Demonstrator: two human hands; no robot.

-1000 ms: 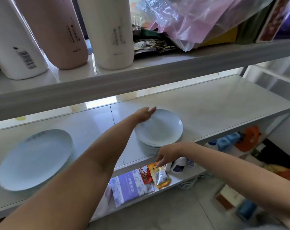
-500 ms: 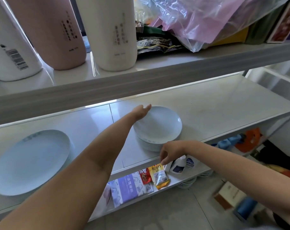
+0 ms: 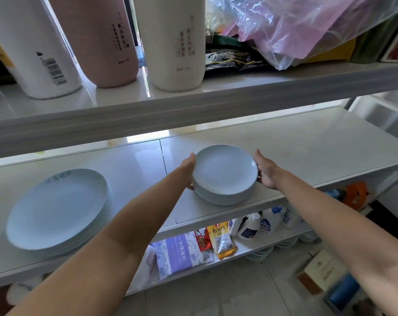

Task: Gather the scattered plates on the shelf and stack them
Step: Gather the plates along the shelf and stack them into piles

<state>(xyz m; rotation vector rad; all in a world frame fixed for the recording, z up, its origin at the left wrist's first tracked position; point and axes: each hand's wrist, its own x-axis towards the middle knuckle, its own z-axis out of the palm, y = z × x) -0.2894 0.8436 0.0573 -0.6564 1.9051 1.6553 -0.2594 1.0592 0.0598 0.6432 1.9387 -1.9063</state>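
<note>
Two stacks of pale blue plates are sitting on the middle shelf (image 3: 307,151) of a white rack, and I am holding the smaller one with both hands. My left hand (image 3: 189,166) is pressing against the left side of the small stack of plates (image 3: 225,174). Its thumb is lying at the top rim and its fingers are curving round the edge, partly hidden behind the plates. My right hand (image 3: 265,171) is cupping the opposite side, thumb pointing up along the rim and fingers curling in beneath it. The stack appears to be resting on the shelf near the front edge, about midway along, between my two outstretched forearms.

Well apart to the left, the large stack of plates (image 3: 56,208) is standing on the same shelf. It is wider than the one in my grip, and faint lettering is showing on the far rim of its top plate.

On the upper shelf (image 3: 193,103), a white bottle with a barcode (image 3: 34,46), a pink bottle (image 3: 102,42) and a second white bottle (image 3: 177,42) are standing side by side. A crumpled plastic bag (image 3: 296,26) is lying to their right. On the lower shelf (image 3: 246,249), snack packets (image 3: 220,239), a purple-and-white pack (image 3: 177,254) and spray bottles (image 3: 250,226) are crowding together. A cardboard box (image 3: 323,270) is sitting on the tiled floor.
</note>
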